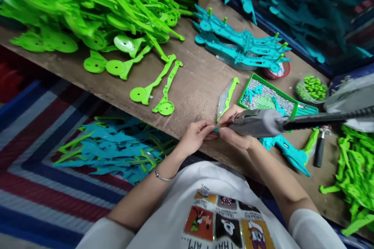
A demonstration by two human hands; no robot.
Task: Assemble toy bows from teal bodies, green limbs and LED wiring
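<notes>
My left hand [196, 135] pinches the near end of a slim toy piece [226, 98] with a clear blade and a green edge, lying on the wooden board [198, 81]. My right hand [235, 126] is wrapped round a grey electric screwdriver [257, 122], whose tip sits at that same end of the piece, close to my left fingers. A dark cable runs from the tool to the right. Both hands meet at the board's near edge.
A big heap of green plastic parts [96, 11] fills the far left. Stacked teal parts [242, 42] lie at the back. A green tray of screws [267, 97], a bowl of green pegs [314, 88], more green parts [355, 171] and teal pieces on the floor [117, 149] surround me.
</notes>
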